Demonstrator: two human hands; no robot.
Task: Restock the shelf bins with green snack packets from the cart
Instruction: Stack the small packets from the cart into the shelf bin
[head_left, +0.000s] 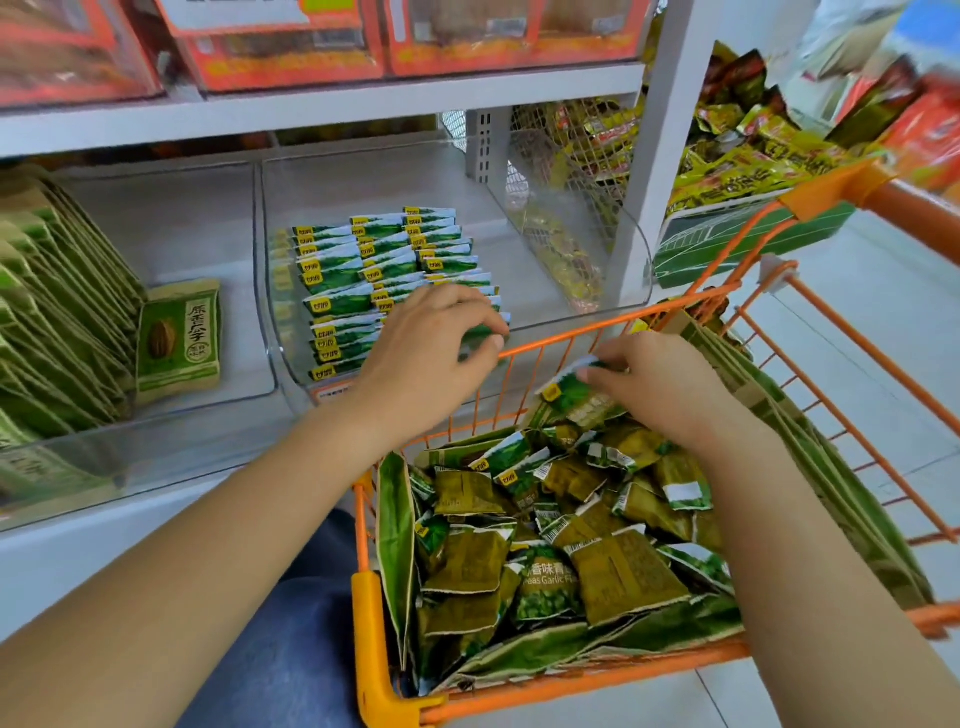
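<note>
**Feeding the clear bin, one packet per hand**

Green packets (545, 551) lie heaped in the orange cart (374, 613). The right hand (660, 384) pinches one packet (571, 395) above the heap; the left hand (441, 338) grips another at the clear bin (280, 332). Best to slot each upright, logo forward, against the existing rows (374, 275).

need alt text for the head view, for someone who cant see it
A person's left hand sets green snack packets into a clear shelf bin of neat rows, while the right hand pinches another packet above an orange cart full of them.
</note>
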